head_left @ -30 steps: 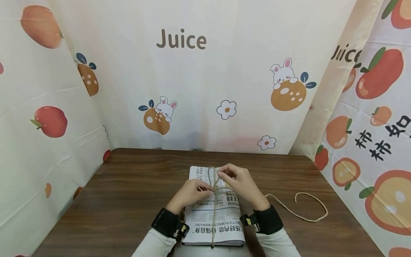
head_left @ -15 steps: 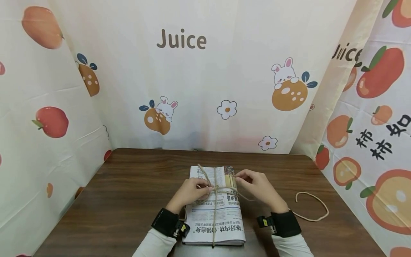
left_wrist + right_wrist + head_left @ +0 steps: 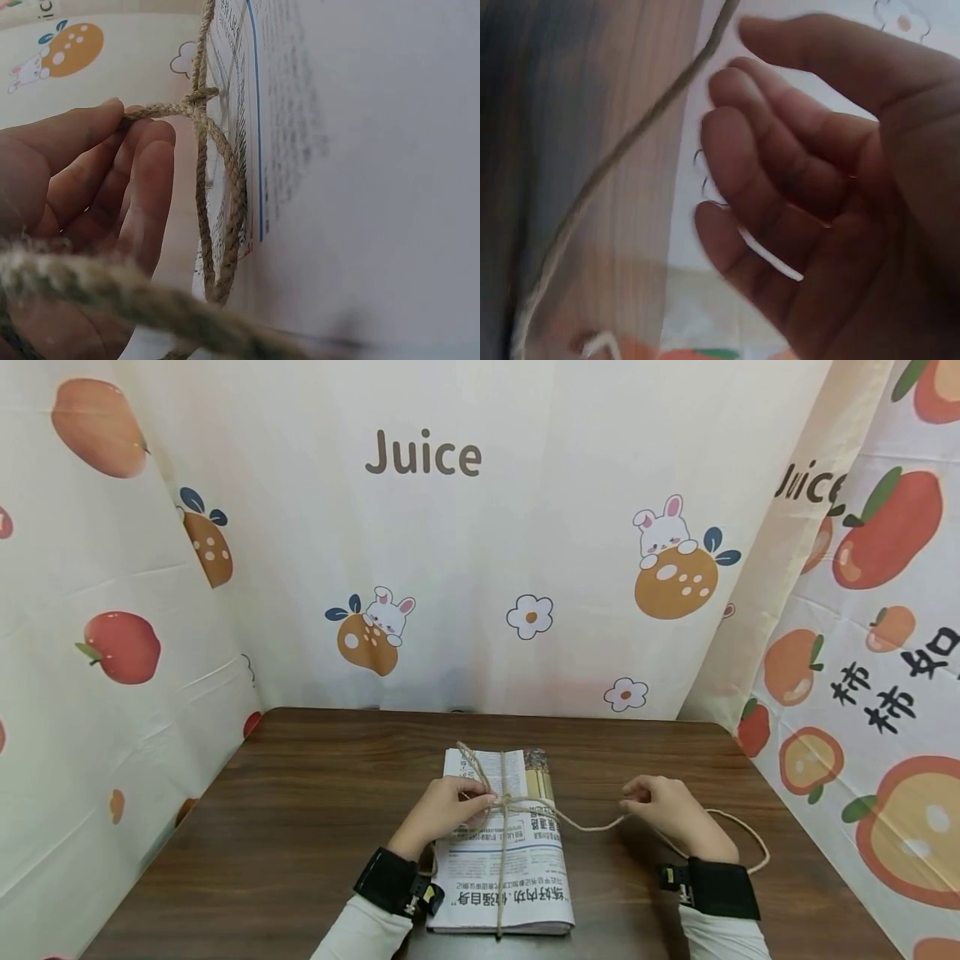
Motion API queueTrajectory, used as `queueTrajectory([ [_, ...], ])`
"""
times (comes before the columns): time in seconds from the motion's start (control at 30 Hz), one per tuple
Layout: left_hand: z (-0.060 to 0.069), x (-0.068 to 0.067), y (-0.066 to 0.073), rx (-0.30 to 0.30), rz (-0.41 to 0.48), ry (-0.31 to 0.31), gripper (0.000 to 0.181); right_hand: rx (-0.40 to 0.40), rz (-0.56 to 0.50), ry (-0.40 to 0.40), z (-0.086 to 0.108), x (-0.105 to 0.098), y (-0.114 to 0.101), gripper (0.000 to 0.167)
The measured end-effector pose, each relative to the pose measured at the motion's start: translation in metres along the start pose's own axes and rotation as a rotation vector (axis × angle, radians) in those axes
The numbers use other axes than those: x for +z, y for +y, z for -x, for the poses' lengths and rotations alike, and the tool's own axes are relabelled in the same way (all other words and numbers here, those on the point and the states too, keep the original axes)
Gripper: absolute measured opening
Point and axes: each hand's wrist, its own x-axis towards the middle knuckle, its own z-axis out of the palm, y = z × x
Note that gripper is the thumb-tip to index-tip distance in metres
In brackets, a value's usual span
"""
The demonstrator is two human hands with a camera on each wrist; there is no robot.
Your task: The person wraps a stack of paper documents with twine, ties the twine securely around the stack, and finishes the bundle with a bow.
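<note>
A folded newspaper stack (image 3: 465,860) lies on the table, with jute rope (image 3: 500,877) crossed over it and meeting near its upper middle. A rope loop stands up at the upper left. My left hand (image 3: 442,810) is over the stack's left side. In the left wrist view its thumb and fingers pinch the rope (image 3: 161,110) close to the crossing. Right of the stack, my right hand (image 3: 671,810) hovers near the rope's trailing length (image 3: 588,827). In the right wrist view its fingers are loosely bent, thumb apart, and the rope (image 3: 615,161) passes beside the fingertips.
The brown wooden table (image 3: 315,827) has printed curtains (image 3: 450,543) at its back and sides. The rope's loose length (image 3: 750,835) curves over the table's right part, partly behind my right hand. Each wrist wears a black band (image 3: 723,887) with a small camera.
My right hand has moved from the stack's top rightward and toward me, off the stack. The rope loop has tipped left. My left hand keeps its hold near the crossing.
</note>
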Motion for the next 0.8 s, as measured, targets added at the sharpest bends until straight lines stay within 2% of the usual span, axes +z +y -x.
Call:
queueTrajectory([
  [0.13,0.0,0.0,-0.001,0.001,-0.012,0.003,0.024,0.049,0.022,-0.071,0.005,-0.003,0.011,0.029],
  [0.23,0.0,-0.001,-0.001,0.003,-0.015,0.002,0.024,0.088,0.0,-0.116,0.007,-0.004,0.015,0.031],
  [0.33,0.001,-0.001,-0.001,0.003,-0.011,0.0,0.025,0.083,-0.04,-0.168,0.009,-0.005,0.017,0.031],
  [0.53,0.002,-0.002,-0.001,0.003,-0.011,-0.003,0.025,0.056,-0.118,-0.267,0.012,-0.006,0.021,0.021],
  [0.7,0.001,-0.002,-0.002,-0.008,-0.018,-0.007,0.024,0.068,-0.078,-0.241,0.013,-0.008,0.024,0.01],
  [0.8,0.002,-0.003,-0.002,-0.003,-0.014,-0.006,0.024,0.097,-0.044,-0.205,0.015,-0.009,0.027,0.009],
])
